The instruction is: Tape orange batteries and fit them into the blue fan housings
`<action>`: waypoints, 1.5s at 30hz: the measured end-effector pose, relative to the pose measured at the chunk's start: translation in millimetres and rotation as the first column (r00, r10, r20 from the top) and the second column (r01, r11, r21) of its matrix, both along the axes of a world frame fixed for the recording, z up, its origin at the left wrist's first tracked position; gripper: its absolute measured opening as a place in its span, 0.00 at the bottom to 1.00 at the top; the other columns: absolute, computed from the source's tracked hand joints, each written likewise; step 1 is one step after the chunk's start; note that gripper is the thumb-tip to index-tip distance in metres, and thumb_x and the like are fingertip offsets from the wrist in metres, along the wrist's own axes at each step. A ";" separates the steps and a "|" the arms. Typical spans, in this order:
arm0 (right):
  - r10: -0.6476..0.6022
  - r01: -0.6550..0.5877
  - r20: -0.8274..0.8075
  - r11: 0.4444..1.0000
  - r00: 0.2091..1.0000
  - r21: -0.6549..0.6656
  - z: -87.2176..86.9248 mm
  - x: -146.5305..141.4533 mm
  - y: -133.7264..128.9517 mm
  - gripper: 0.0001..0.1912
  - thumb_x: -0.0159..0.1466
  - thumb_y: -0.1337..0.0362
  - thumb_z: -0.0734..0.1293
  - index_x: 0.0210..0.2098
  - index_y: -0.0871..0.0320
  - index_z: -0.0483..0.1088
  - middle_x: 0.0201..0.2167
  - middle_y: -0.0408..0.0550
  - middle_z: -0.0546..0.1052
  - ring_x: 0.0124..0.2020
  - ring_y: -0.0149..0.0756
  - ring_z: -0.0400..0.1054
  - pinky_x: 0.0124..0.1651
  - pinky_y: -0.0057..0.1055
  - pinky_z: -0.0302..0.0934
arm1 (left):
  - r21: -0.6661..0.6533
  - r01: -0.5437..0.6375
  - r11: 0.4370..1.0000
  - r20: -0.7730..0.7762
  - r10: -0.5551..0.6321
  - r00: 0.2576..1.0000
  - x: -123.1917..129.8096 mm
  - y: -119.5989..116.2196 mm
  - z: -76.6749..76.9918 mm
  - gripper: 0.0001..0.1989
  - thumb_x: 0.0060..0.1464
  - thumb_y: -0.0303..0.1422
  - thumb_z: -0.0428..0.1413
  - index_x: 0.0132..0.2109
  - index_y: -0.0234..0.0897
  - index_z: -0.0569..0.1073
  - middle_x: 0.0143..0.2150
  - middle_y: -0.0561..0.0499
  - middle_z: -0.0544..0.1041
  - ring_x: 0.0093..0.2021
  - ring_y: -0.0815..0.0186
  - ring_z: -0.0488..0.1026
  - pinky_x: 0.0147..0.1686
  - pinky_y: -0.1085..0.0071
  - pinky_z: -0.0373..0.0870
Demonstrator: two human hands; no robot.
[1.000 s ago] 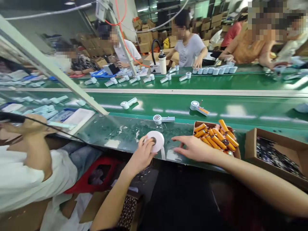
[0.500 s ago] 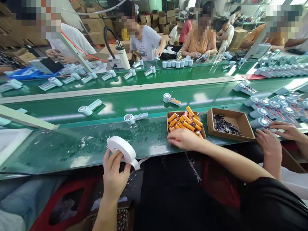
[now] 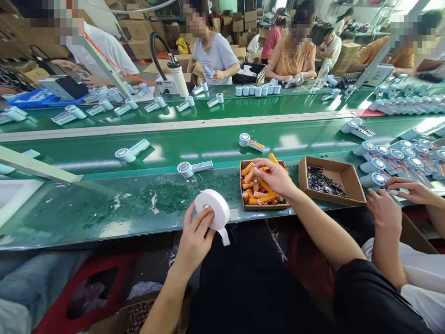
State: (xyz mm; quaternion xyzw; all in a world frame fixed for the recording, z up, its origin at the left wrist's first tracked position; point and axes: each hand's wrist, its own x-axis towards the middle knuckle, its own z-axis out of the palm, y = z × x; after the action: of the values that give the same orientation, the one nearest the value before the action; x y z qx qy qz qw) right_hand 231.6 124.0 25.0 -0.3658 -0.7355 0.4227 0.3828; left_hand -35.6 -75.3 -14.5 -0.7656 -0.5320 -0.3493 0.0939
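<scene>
A roll of white tape (image 3: pixel 218 209) is held in my left hand (image 3: pixel 196 239), in front of the green bench's near edge, with a loose end of tape hanging down. My right hand (image 3: pixel 274 178) reaches over a cardboard box of orange cylinders (image 3: pixel 259 200). Its fingers are bent together at the cylinders; whether they grip one is hidden. To the left of the box, a light-blue fan-like device (image 3: pixel 186 170) lies on the bench with its handle pointing right.
An open box of small dark parts (image 3: pixel 327 183) stands right of the orange cylinders. Another person's hands (image 3: pixel 387 206) work beside piled blue devices (image 3: pixel 410 153). More devices lie on the green belt (image 3: pixel 194 141). Several people sit across it.
My left hand has moved right with the tape roll, which now faces me more. My right hand has moved from the box's near left corner up over the cylinders.
</scene>
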 end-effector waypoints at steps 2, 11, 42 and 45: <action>-0.019 -0.038 -0.291 0.981 0.957 -0.189 4.5 -0.2 -1.0 0.16 0.69 0.47 0.70 0.44 0.52 0.69 0.60 0.52 0.77 0.57 0.41 0.74 0.63 0.45 0.66 | -0.018 0.008 1.000 -0.008 -0.008 1.000 0.5 1.2 -0.4 0.21 0.61 0.19 0.58 0.60 0.35 0.71 0.56 0.37 0.76 0.71 0.39 0.62 0.62 0.35 0.72; -0.064 -0.068 -0.410 0.952 0.910 -0.298 15.9 -13.0 -13.5 0.25 0.54 0.54 0.82 0.47 0.54 0.75 0.42 0.48 0.85 0.48 0.43 0.81 0.53 0.42 0.77 | -0.048 0.092 0.995 -0.087 -0.096 0.992 3.3 10.9 2.7 0.26 0.59 0.16 0.55 0.62 0.37 0.73 0.56 0.42 0.79 0.69 0.46 0.67 0.68 0.35 0.66; -0.174 -0.064 -0.406 0.858 0.897 -0.510 -23.1 -36.2 -79.4 0.34 0.57 0.51 0.79 0.59 0.54 0.73 0.51 0.51 0.82 0.54 0.47 0.78 0.61 0.46 0.71 | -0.146 0.005 0.989 -0.310 -0.051 0.950 20.0 7.4 42.4 0.23 0.63 0.18 0.55 0.60 0.39 0.78 0.57 0.43 0.79 0.78 0.36 0.44 0.65 0.39 0.74; -0.456 0.129 -0.567 0.843 0.686 -0.522 -37.6 -59.3 -108.8 0.32 0.58 0.50 0.78 0.58 0.49 0.68 0.56 0.53 0.81 0.59 0.47 0.76 0.65 0.49 0.69 | -0.133 -0.001 0.991 -0.288 -0.038 0.957 31.4 7.2 30.8 0.20 0.64 0.22 0.56 0.61 0.37 0.77 0.52 0.42 0.80 0.77 0.36 0.51 0.67 0.36 0.70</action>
State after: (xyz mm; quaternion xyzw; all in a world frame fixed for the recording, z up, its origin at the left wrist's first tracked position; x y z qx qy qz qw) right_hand 172.4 15.1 -12.6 -0.3808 -0.3606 0.6116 0.5924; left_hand -4.2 -68.1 16.3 -0.8181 -0.5271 -0.1984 0.1167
